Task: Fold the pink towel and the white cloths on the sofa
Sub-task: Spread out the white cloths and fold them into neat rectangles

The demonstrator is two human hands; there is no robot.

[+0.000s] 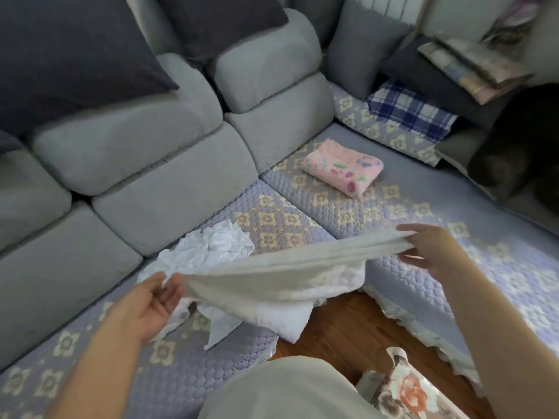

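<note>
A white cloth (272, 276) hangs stretched between my two hands above the sofa's front edge. My left hand (154, 300) pinches its left end. My right hand (429, 246) pinches its right end. The cloth's lower part droops toward the floor. Behind it, a second white cloth (211, 246) lies crumpled on the quilted seat cover (272, 219). A pink towel (343, 167) with a flower print lies folded on the seat farther back and right.
Grey back cushions (136, 146) and dark pillows (75, 55) line the sofa's rear. A blue plaid cloth (411, 110) and stacked fabrics (472, 68) sit in the right corner. Wood floor (348, 328) shows between the seats. A floral cushion (405, 388) lies at bottom right.
</note>
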